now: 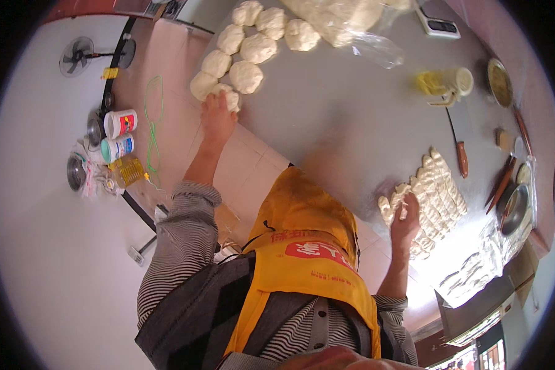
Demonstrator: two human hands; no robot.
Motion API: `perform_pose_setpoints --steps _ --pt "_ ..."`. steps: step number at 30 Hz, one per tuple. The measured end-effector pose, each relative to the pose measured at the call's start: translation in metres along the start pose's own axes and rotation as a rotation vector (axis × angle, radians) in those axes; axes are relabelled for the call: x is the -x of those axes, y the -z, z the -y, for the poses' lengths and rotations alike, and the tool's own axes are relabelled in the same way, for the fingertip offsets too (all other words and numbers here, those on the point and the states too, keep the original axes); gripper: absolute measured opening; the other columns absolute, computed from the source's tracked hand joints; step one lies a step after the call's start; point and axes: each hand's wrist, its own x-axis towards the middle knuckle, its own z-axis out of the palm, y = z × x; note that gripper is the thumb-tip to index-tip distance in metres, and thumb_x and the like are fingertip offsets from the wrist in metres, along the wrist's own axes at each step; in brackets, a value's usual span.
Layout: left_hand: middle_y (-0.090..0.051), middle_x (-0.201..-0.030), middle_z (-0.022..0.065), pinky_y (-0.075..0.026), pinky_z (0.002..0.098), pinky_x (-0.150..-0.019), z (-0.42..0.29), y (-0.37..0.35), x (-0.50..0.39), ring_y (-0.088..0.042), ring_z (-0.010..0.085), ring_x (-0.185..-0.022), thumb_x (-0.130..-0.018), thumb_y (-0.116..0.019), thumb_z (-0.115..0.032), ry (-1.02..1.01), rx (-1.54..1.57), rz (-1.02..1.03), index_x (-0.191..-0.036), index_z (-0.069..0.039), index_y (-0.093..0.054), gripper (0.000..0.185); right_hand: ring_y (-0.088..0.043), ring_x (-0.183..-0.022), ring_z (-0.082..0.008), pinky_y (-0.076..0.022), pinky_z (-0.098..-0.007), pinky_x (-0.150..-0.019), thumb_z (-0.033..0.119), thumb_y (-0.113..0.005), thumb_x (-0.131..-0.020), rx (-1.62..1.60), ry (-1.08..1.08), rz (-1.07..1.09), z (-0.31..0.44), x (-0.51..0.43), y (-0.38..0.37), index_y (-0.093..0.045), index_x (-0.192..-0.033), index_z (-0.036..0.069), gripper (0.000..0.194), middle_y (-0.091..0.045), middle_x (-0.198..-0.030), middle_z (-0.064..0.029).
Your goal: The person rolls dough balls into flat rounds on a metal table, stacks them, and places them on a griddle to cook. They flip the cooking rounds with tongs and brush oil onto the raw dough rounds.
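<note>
Round dough balls (258, 48) lie in a cluster at the upper left of the grey metal table (305, 106). My left hand (218, 119) is curled over the nearest ball (231, 99) at the table's edge, with thumb and fingers around its near side. At the right, long dough strips (437, 189) lie side by side. My right hand (406, 216) has its fingers and thumb around a short dough strip (401, 192) at the left side of that row; the fingertips are partly hidden. A large dough mass (347, 18) lies under clear plastic at the top.
A knife (462, 159) with a wooden handle lies beyond the strips. Nearby are a jug of yellow oil (444, 84), a digital scale (439, 27), a bowl (500, 83), a metal bowl (513, 210) and crumpled plastic (476, 263). Tubs (121, 124) and an oil bottle (128, 171) stand on the floor at left.
</note>
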Motion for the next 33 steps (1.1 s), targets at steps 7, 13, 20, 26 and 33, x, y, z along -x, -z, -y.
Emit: perform_pose_setpoints --steps 7,13,20,26,33 --pt "-0.062 -0.120 0.0151 -0.053 0.0373 -0.093 0.020 0.090 -0.026 -0.063 0.0292 -0.110 -0.076 -0.063 0.003 0.329 1.172 -0.039 -0.119 -0.002 -0.068 0.044 -0.067 -0.111 -0.0409 -0.0579 -0.0432 -0.091 0.000 -0.065 -0.094 -0.200 0.216 0.236 0.140 -0.063 -0.010 -0.065 -0.118 -0.001 0.024 -0.066 -0.125 -0.0218" --pt "-0.061 -0.132 0.0122 -0.046 0.0478 -0.107 -0.123 0.073 0.005 -0.060 0.0325 -0.122 -0.085 -0.068 -0.006 -1.003 0.783 0.097 -0.129 -0.014 -0.066 0.045 -0.065 -0.118 -0.0371 -0.0577 -0.0418 -0.093 0.002 -0.065 -0.094 -0.074 0.261 -0.044 0.140 -0.091 -0.022 -0.059 -0.134 0.002 0.041 -0.058 -0.140 -0.0191" --pt "-0.051 -0.146 0.0125 -0.044 0.0481 -0.107 -0.187 0.010 0.029 -0.054 0.0328 -0.128 -0.087 -0.068 -0.008 -0.835 0.680 0.253 -0.133 -0.015 -0.065 0.046 -0.051 -0.136 -0.0339 -0.0496 -0.0452 -0.105 0.016 -0.078 -0.081 0.287 0.493 0.060 0.121 -0.109 -0.077 -0.047 -0.146 0.006 0.073 -0.050 -0.147 -0.0188" --pt "-0.060 -0.117 0.0132 -0.050 0.0452 -0.090 -0.178 -0.055 0.042 -0.058 0.0331 -0.108 -0.085 -0.075 -0.015 -0.684 0.504 0.350 -0.118 -0.011 -0.065 0.035 -0.060 -0.109 -0.0293 -0.0515 -0.0434 -0.095 0.014 -0.073 -0.080 0.203 0.398 0.226 0.093 -0.115 -0.082 -0.060 -0.117 0.011 0.039 -0.061 -0.110 -0.0075" --pt "-0.061 -0.122 0.0136 -0.051 0.0467 -0.093 -0.187 0.004 -0.022 -0.059 0.0345 -0.112 -0.086 -0.074 -0.015 -0.765 0.267 0.322 -0.125 -0.010 -0.063 0.042 -0.052 -0.128 -0.0326 -0.0457 -0.0463 -0.103 0.016 -0.069 -0.085 0.351 0.360 -0.082 0.083 -0.119 -0.063 -0.060 -0.126 0.012 0.043 -0.059 -0.129 -0.0139"
